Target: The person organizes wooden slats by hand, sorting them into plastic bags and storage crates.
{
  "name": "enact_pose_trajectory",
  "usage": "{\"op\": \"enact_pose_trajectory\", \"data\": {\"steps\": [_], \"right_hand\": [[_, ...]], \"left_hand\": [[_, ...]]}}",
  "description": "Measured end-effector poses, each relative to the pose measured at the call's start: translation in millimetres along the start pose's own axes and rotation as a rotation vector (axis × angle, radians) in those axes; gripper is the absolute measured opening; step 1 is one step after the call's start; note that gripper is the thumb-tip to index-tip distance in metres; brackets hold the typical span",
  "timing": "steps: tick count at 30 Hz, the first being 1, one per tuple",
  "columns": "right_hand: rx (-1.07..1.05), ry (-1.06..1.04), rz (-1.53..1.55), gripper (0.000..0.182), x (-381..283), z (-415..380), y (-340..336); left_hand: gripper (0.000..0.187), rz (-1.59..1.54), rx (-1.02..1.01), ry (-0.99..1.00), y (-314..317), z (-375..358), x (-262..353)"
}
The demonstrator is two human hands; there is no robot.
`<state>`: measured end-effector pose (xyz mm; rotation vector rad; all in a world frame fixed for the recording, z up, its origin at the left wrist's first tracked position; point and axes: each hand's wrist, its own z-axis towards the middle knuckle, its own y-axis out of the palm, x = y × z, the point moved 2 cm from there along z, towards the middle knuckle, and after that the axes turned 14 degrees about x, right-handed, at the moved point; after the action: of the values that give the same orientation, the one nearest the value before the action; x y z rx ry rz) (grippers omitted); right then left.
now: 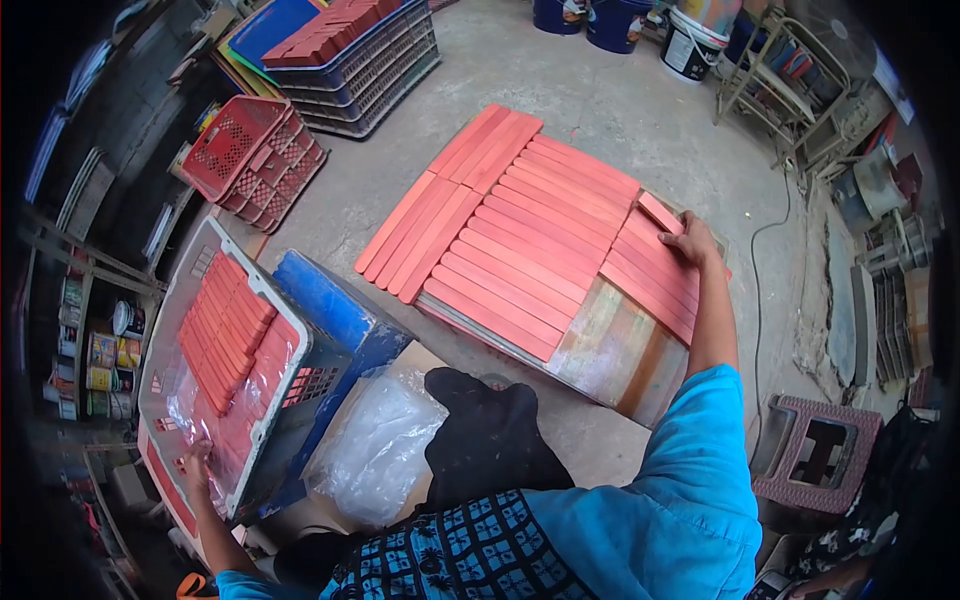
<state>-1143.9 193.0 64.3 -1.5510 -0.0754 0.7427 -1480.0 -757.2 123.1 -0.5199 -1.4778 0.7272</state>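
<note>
My right hand (692, 240) is closed on the end of a red wooden slat (660, 213), above the far right corner of a low table. Rows of red slats (545, 230) lie side by side on that tabletop (610, 345), some reaching past its left edge. At the lower left, my left hand (198, 460) is inside a grey plastic crate (268, 440), fingers closed beside clear plastic film (190, 400). What those fingers grip is hidden. Stacked red slats (222, 330) lie in the crate on the film.
A blue bin (335, 300) stands beside the crate, with a plastic bag (375, 440) on cardboard near my knees. Red crates (255, 160) and stacked dark crates (365, 80) stand at the upper left. A stool (815, 455) is at right; a cable (757, 300) crosses the floor.
</note>
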Motion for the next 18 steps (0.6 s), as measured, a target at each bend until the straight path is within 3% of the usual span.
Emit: {"op": "enact_pose_trajectory", "data": {"steps": [2, 4, 6, 7, 8, 9, 10, 11, 13, 15, 17, 18], "right_hand": [[0.094, -0.083, 0.02, 0.049, 0.2, -0.6, 1.2], [0.177, -0.168, -0.091, 0.046, -1.1, -1.0, 2.1], [0.212, -0.082, -0.061, 0.042, -39.9, -16.9, -21.9], [0.282, -0.212, 0.079, 0.047, -58.2, -28.6, -35.4], [0.389, -0.169, 0.029, 0.053, -32.4, -8.7, -24.1], [0.633, -0.285, 0.02, 0.055, -3.9, 16.5, -6.1], [0.439, -0.067, 0.247, 0.054, -28.5, 8.7, -21.9], [0.344, 0.048, 0.378, 0.052, -45.2, 5.3, -27.1], [0.081, 0.164, 0.88, 0.043, -88.1, -10.6, -39.0], [-0.265, 0.279, 1.059, 0.038, -128.6, -16.1, -38.3], [-0.413, 0.314, 1.135, 0.032, -182.8, -38.0, -41.7], [-0.386, 0.288, 1.137, 0.03, -228.8, -60.4, -45.5]], "left_hand": [[0.026, -0.009, 0.111, 0.068, 6.0, 1.6, -15.0], [0.044, 0.223, -0.066, 0.268, -6.3, 12.6, -43.0], [0.048, 0.396, -0.114, -0.096, -1.9, -9.6, 4.7], [0.05, 0.435, -0.033, 0.094, 1.2, -7.3, -7.4], [0.048, 0.465, -0.001, 0.237, 1.7, -8.5, -8.2], [0.045, 0.376, -0.069, 0.067, 4.9, -10.5, -2.7], [0.041, 0.419, -0.045, 0.175, 6.1, -19.9, 24.8], [0.038, 0.425, -0.079, 0.059, 7.1, -25.2, 39.3], [0.041, 0.377, -0.084, 0.058, 8.0, -23.2, 27.3], [0.046, 0.368, -0.08, 0.082, 12.2, -31.5, 36.6], [0.052, 0.357, -0.057, 0.175, 15.8, -33.7, 34.1], [0.055, 0.376, -0.058, 0.205, 17.6, -33.8, 32.0]]}}
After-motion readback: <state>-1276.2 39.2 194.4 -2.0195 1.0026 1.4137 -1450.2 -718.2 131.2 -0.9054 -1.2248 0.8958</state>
